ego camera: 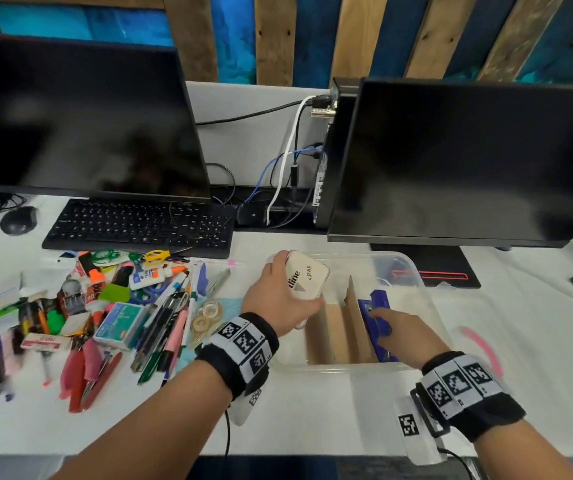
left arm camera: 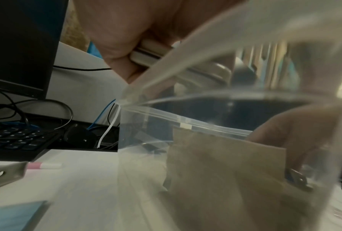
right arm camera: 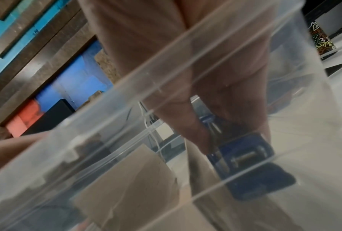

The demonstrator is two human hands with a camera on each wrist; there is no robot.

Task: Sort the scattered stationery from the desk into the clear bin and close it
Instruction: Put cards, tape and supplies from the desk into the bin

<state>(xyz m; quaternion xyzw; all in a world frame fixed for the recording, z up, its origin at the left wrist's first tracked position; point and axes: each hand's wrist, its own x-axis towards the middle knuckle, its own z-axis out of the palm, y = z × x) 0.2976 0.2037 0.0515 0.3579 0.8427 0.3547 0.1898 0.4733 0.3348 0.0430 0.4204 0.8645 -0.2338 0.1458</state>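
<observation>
While the pile of loose stationery (ego camera: 105, 313) lies on the desk (ego camera: 312, 417) to the left, both hands work inside the clear bin (ego camera: 423, 296), which stands open on the desk in front of the right monitor (ego camera: 468, 161). The left hand (ego camera: 278, 299) is clamped round a cream stamp-pad case (ego camera: 307, 278), holding it tilted over the bin's left end, beside the cardboard dividers (ego camera: 351, 306). The right hand (ego camera: 402, 330) has thumb and fingers curled on a blue stapler (ego camera: 377, 306), which stands against the right face of the right divider, in the right compartment.

Judged step: placing items into compartments, early in the sort, since most stationery is not yet binned. No lid can be identified with certainty; a pink-edged shape at the right of the bin may belong to it.

Next move, as judged: release the stapler so that it rests stable against the divider, lower the case into the left compartment without displacing the cardboard, then return to the pile. The dividers appear light and may shift if knocked.
</observation>
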